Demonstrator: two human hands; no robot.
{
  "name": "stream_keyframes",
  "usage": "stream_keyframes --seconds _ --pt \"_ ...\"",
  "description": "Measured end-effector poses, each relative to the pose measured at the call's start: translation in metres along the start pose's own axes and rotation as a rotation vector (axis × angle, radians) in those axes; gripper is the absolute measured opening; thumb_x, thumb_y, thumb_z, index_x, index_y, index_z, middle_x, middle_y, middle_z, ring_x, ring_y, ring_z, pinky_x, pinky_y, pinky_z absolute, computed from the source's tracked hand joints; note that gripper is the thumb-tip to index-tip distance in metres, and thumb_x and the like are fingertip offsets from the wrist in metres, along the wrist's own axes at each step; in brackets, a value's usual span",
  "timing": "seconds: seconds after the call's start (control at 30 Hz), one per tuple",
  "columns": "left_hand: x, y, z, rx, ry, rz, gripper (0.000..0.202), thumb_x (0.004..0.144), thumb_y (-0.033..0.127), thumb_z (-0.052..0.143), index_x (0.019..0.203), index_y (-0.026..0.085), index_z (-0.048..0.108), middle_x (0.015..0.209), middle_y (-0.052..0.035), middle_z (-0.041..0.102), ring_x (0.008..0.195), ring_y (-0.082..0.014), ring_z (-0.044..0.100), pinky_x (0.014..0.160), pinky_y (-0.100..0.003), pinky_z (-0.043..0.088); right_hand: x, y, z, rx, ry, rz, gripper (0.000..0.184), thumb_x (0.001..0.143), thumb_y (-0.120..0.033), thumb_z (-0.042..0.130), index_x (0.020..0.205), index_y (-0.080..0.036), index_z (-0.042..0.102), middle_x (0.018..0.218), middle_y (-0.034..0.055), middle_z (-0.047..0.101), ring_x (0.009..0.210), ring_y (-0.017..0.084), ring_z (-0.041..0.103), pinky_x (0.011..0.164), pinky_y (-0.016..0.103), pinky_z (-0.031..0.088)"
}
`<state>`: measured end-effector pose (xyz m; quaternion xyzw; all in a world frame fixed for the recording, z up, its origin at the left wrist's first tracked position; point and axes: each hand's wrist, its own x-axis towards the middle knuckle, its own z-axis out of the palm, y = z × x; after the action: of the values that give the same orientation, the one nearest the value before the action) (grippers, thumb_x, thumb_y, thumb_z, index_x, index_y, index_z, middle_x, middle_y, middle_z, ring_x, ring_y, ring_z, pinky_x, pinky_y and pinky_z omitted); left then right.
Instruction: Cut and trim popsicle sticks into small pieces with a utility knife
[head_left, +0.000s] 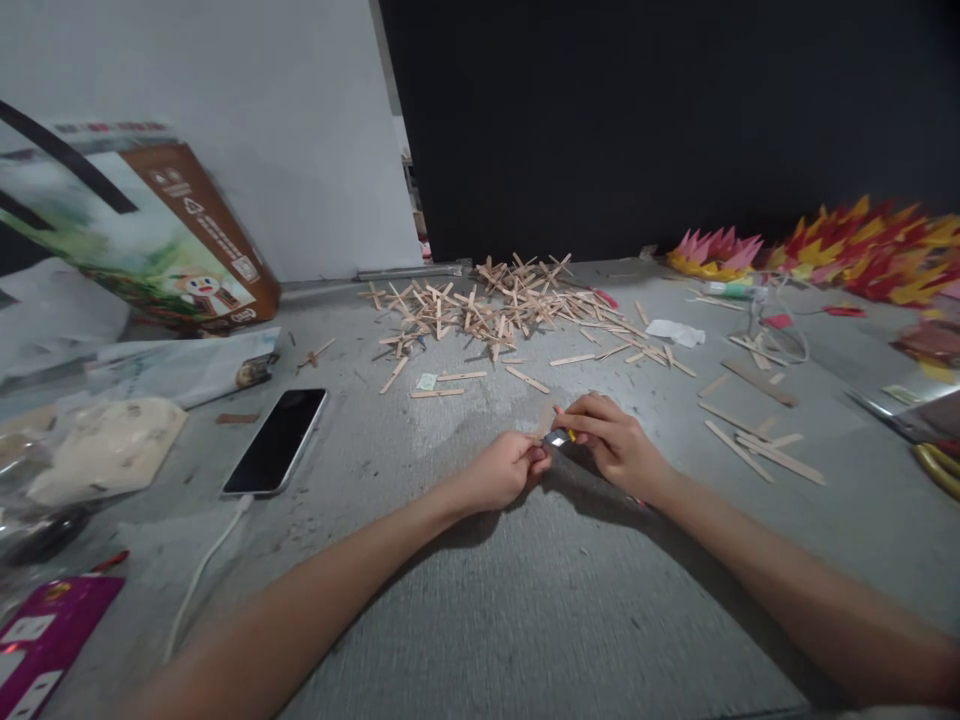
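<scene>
My left hand (510,468) is closed, thumb and fingers pinching a thin wooden craft stick (545,418), mostly hidden between the two hands. My right hand (616,442) is wrapped around a small hand tool (557,438) with a shiny metal head and yellow and red parts. The metal head meets the stick right by my left fingertips; its exact kind is too small to make out. Beyond the hands spreads a heap of crossed craft sticks (472,312), joined in small star-like pieces. Loose sticks (780,458) lie to the right.
A phone (277,440) with a white cable lies at left, near plastic packets (112,450) and a printed bag (187,240). Along the right stand red and yellow flame-shaped paper pieces (870,250) and scissors with olive handles (937,465). A black panel (675,120) rises behind.
</scene>
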<state>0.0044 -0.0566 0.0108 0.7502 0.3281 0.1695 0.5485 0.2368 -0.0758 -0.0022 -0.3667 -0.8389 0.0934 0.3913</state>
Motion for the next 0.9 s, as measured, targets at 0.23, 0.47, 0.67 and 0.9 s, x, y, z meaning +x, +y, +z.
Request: stream_keyframes --seconds 0.23,0.47,0.67,0.9 --pt "0.0084 -0.0082 0.0051 0.063 0.026 0.036 0.018 0.086 0.02 0.051 0.069 0.02 0.044 0.069 0.0033 0.043 0.068 -0.0129 0.037 0.065 -0.027 0.032 0.0006 -0.0022 0.0006 -0.018 0.008 -0.037 0.034 0.105 -0.01 0.047 0.122 -0.024 0.073 0.103 0.0099 0.07 0.098 0.025 0.064 0.084 0.042 0.049" --pt "0.0012 -0.0015 0.0015 -0.014 -0.011 0.047 0.027 0.091 0.022 0.042 0.064 0.022 0.036 0.063 0.0037 0.039 0.062 -0.0123 0.033 0.061 -0.026 0.03 0.001 -0.0026 -0.0008 -0.009 -0.002 -0.003 0.035 0.104 -0.01 0.047 0.121 -0.024 0.075 0.102 0.0096 0.071 0.094 0.024 0.063 0.084 0.042 0.049" --pt "0.0075 -0.004 0.0072 0.037 0.037 0.06 0.02 0.083 0.017 0.049 0.066 0.02 0.039 0.066 0.0046 0.038 0.065 -0.012 0.031 0.063 -0.027 0.028 0.0013 -0.0042 0.0 -0.016 0.011 -0.029 0.039 0.104 -0.008 0.046 0.123 -0.026 0.075 0.1 0.0089 0.07 0.095 0.024 0.063 0.083 0.042 0.049" --pt "0.0008 -0.0025 0.0051 -0.057 0.024 0.054 0.026 0.091 0.024 0.043 0.066 0.022 0.038 0.063 0.0036 0.041 0.062 -0.012 0.035 0.062 -0.026 0.031 0.0008 -0.0038 -0.0002 -0.008 0.018 0.013 0.033 0.106 -0.013 0.047 0.12 -0.025 0.075 0.104 0.0098 0.072 0.096 0.025 0.064 0.085 0.043 0.05"
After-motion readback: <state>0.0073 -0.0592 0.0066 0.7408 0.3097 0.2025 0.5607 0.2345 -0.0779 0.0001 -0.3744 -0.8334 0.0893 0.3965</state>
